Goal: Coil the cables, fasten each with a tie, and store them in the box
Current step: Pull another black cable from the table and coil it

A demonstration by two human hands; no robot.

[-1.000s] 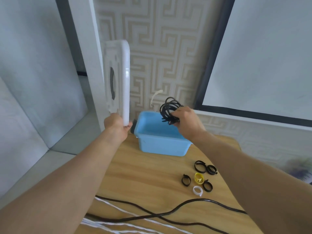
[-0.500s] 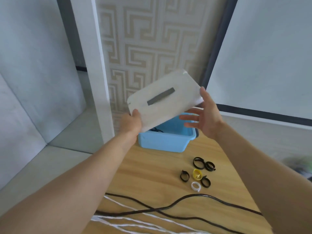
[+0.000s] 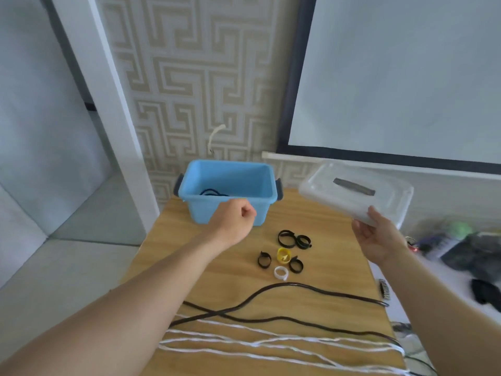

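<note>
A blue box (image 3: 260, 180) stands open at the far end of the wooden table (image 3: 189, 253), with a coiled black cable (image 3: 212, 192) inside it. My right hand (image 3: 376, 237) holds the box's translucent white lid (image 3: 355, 194) by its near edge, off to the right of the box. My left hand (image 3: 233, 221) hovers in front of the box with curled fingers and holds nothing. Several cable ties (image 3: 284, 253) in black, yellow and white lie mid-table. A loose black cable (image 3: 284, 318) and a loose white cable (image 3: 271, 346) stretch across the near part of the table.
A patterned wall and a white pillar (image 3: 103, 104) rise behind the table. A white board with a dark frame (image 3: 393, 77) hangs at the right. Dark clutter (image 3: 466, 253) lies on a lower surface right of the table. The floor drops away at the left.
The coiled black cable went from my right hand into the box. The lid passed from my left hand to my right hand and moved to the right. My left hand came off it and curled.
</note>
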